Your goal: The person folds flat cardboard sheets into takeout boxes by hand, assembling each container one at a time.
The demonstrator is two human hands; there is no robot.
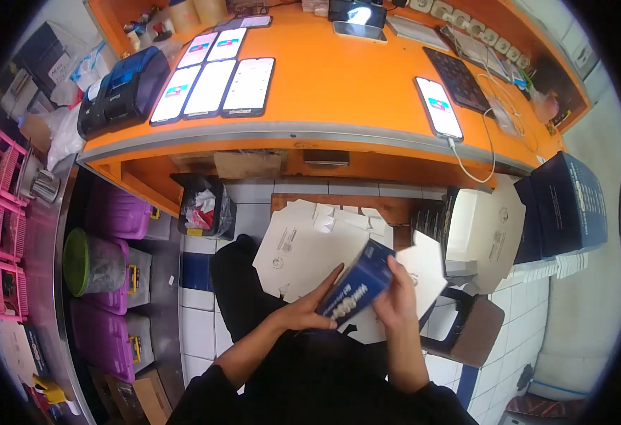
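A dark blue printed carton box is held tilted above my lap. My left hand grips its lower left side, thumb across the near edge. On the opposite side, my right hand has its fingers against the upper right edge. Beneath the box lie flat, unfolded white carton blanks with small dark print, spread over a wooden bench and my lap. Part of another white blank shows just right of my right hand. My hands hide the box's ends partly.
An orange counter ahead holds several phones, a charging phone and a black printer. Stacked blue boxes and a white open carton stand right. Left are a trash bin and purple-lidded containers.
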